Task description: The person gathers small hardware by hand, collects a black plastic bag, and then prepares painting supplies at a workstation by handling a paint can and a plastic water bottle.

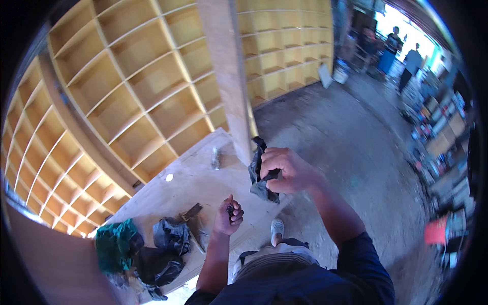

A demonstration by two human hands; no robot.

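With twelve at the top of the view, the right hand (285, 170) is just off the middle toward four o'clock, its fingers bent and closed on a crumpled black bag (258, 178), which hangs on its nine o'clock side by the edge of the pale bench (188, 178). The left hand (229, 217) is between six and seven o'clock, curled nearly closed around some small dark bits (231, 209); I cannot tell what they are. A small clear jar (216, 158) stands on the bench near the middle, toward nine o'clock. Around seven o'clock, beside the left forearm, lies a tool with a brown end (191, 211), next to a dark grey bag (170, 235); a black bag (158, 265) lies below that, and a green bag (114, 245) is at eight. A wooden post (227, 71) comes down from twelve o'clock to the bench, in front of yellow shelves (140, 46). A pale shoe (276, 230) shows on the floor (351, 152) at five, a red container (436, 230) at four, and two people (413, 60) stand near two.
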